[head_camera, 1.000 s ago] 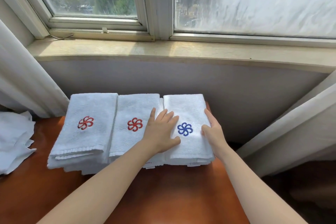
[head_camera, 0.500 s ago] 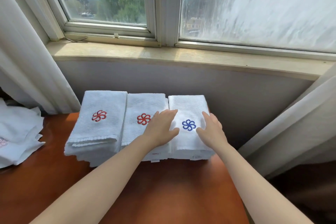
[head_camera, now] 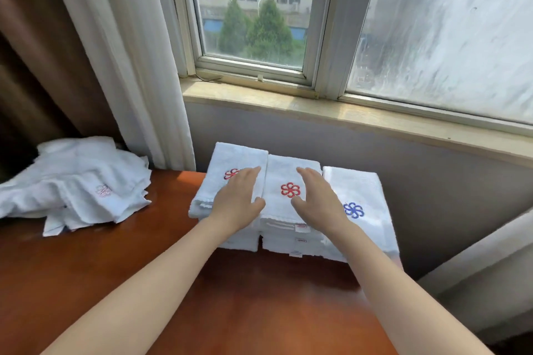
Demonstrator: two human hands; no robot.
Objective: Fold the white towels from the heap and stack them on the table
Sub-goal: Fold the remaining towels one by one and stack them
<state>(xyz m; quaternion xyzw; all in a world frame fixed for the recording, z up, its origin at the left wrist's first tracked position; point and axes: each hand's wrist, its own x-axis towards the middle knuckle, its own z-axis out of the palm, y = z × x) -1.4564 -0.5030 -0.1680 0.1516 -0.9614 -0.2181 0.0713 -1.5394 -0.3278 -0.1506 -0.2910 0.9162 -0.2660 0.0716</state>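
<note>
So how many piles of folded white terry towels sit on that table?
3, side by side: the left pile under the left hand, the red-flowered middle pile between the hands, the blue-flowered right pile by the right hand. The crumpled white heap may hide more.

3 folded towel stacks (head_camera: 284, 173) on table (head_camera: 259, 311), left hand (head_camera: 239, 202) and right hand (head_camera: 317, 202) flat over them, heap (head_camera: 75, 181) at left

Left hand (head_camera: 237, 204) and right hand (head_camera: 317, 201) shifted from blue-flower stack (head_camera: 364, 187) to flank middle stack (head_camera: 284, 166)
</note>
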